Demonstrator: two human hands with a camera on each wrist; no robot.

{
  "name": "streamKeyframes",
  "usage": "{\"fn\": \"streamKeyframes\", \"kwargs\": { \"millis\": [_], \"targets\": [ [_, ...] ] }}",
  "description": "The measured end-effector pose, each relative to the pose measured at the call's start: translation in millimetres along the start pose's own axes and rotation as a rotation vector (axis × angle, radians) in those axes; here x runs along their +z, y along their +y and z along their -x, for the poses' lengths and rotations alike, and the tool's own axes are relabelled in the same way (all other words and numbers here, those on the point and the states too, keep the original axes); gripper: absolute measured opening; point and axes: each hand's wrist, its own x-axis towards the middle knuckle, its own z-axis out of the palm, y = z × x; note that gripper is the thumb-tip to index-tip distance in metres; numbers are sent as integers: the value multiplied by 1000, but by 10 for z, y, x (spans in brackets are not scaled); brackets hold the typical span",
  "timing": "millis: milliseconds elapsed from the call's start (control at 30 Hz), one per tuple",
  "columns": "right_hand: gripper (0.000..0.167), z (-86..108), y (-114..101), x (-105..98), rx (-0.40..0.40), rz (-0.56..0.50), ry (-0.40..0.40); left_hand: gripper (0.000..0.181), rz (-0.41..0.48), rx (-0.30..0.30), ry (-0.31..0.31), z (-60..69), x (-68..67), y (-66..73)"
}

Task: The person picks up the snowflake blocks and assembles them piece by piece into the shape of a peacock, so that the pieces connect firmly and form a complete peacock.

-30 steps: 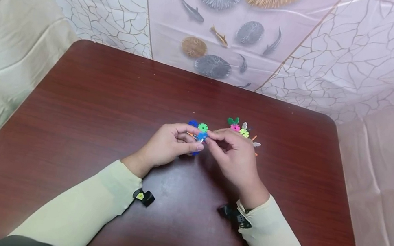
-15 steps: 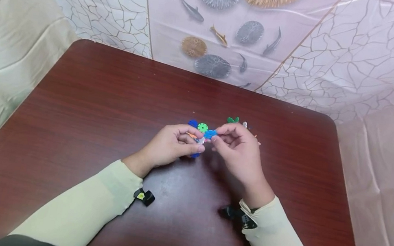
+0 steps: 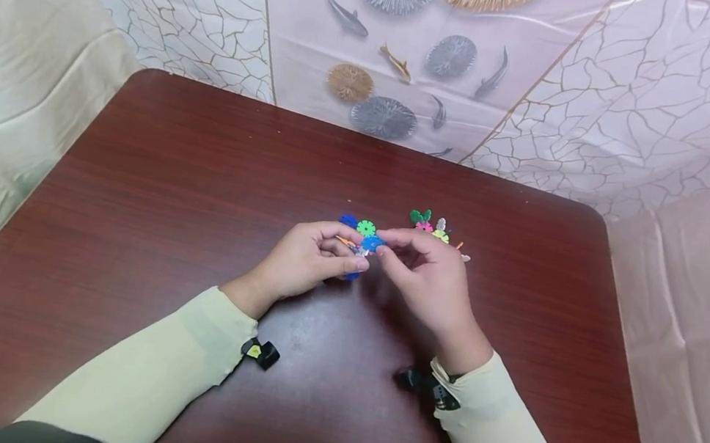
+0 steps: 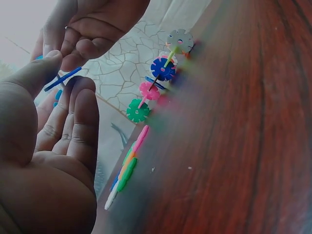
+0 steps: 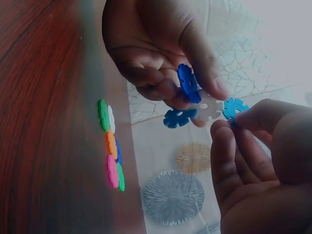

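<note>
My left hand pinches a white snowflake disc between thumb and fingers. A dark blue disc and a teal disc are joined to that white one. My right hand pinches a light blue snowflake disc between thumb and forefinger. Its edge meets the white disc's right rim in the right wrist view; whether their slots interlock, I cannot tell. Both hands are raised over the middle of the table. In the head view, fingers hide most of the white disc.
Flat on the dark red table lies a group of discs, among them a green disc and an orange disc. Farther right, partly behind my right hand, stands a built chain with a pink disc. Patterned cloth hangs behind.
Half a second ago my right hand drew the light blue disc slightly right, away from the white one, showing its face. Now it has come back left against it. My left hand stays put.
</note>
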Motion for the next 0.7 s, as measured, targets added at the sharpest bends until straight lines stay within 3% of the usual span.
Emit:
{"fn": "streamKeyframes", "kwargs": {
  "millis": [133, 367, 567, 700],
  "targets": [
    [25, 12, 5, 13, -77, 78, 21, 33, 16, -10, 8, 2, 6, 9],
    [30, 18, 36, 57, -205, 56, 32, 34, 107, -28, -1, 3, 11, 17],
    [29, 24, 39, 75, -213, 8, 7, 32, 136, -3, -13, 6, 9, 10],
    [28, 17, 33, 84, -183, 57, 27, 37, 91, 2, -35, -2, -22, 33]
  ]
}}
